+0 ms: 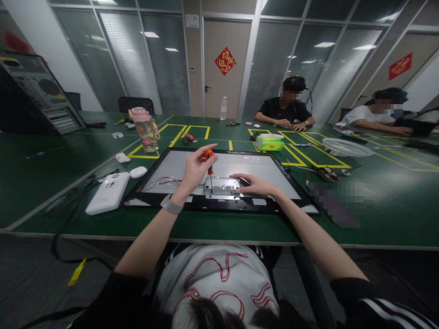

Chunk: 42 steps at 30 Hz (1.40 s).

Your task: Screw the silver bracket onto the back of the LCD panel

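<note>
In front of me a flat display panel (168, 171) with a black frame lies on the green table, its grey back facing up. A metal bracket (222, 185) sits at the panel's near edge. My left hand (198, 167) grips the orange and black handle of a screwdriver (210, 164), which stands nearly upright with its shaft down at the bracket's left part. My right hand (255, 185) rests with fingers stretched out on the right end of the bracket. Thin wires (159, 182) run over the panel to the left of the bracket.
Left of the panel lie a white power bank (108, 192) and a white case (138, 172), with a pink-lidded bottle (144, 130) behind. Tissue packet (270, 142), fan grille (347, 147) and a dark phone-like object (332, 205) are right. Two people (288, 107) sit across.
</note>
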Available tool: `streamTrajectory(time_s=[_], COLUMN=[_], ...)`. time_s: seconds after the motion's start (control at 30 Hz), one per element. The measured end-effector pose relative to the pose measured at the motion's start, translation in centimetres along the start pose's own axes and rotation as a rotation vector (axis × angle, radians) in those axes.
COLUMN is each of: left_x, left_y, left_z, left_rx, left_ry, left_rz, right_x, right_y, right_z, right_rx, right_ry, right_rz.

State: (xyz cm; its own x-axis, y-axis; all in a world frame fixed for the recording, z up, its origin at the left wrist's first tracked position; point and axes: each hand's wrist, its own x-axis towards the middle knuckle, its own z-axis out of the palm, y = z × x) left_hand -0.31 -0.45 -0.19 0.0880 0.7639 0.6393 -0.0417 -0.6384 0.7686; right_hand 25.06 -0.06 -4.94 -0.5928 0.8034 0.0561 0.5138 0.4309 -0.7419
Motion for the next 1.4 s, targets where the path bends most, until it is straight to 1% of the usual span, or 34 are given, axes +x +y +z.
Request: streamTrajectory(time_s=[0.07,0.13,0.27,0.33,0.47,0.7,0.87,1.07,1.23,1.4], left_x=[0.0,-0.02,-0.06,-0.04,0.04,-0.07,-0.03,-0.06,-0.1,-0.12], left_y=[-0.1,-0.08,0.18,0.17,-0.06,0.38,0.42,0.33,0.22,0.4], left_z=[0.0,0.05,0.14,0.1,-0.09,0.05,0.0,-0.02,0.02,-0.02], left_rx=[-0.067,-0.088,0.057,0.078,-0.019,0.146,0.035,0.095,0.018,0.094], left_ry=[-0.059,-0.079,0.01,0.028,0.011,0.05,0.027,0.058,0.008,0.032], left_rz=[-0.033,-0.044,0.011,0.014,-0.02,0.04,0.033,0.047,0.027,0.044], right_x=[0.0,0.0,-0.01,-0.02,0.05,0.1,0.08,0.09,0.06,0.06], right_y=[0.0,-0.07,-0.28,-0.27,0.1,0.22,0.15,0.2,0.11,0.19], right_z=[0.0,0.0,-0.02,-0.03,-0.04,-0.02,-0.03,-0.02,-0.05,-0.02], right_rx=[-0.002,-0.003,-0.007,-0.009,-0.019,-0.01,-0.019,-0.018,-0.022,-0.019], right_ry=[0.0,-0.002,-0.005,-0.002,-0.006,-0.004,-0.006,-0.002,-0.001,-0.002], right_rz=[0.003,0.004,0.009,0.006,0.0,-0.013,-0.001,-0.001,-0.002,-0.015])
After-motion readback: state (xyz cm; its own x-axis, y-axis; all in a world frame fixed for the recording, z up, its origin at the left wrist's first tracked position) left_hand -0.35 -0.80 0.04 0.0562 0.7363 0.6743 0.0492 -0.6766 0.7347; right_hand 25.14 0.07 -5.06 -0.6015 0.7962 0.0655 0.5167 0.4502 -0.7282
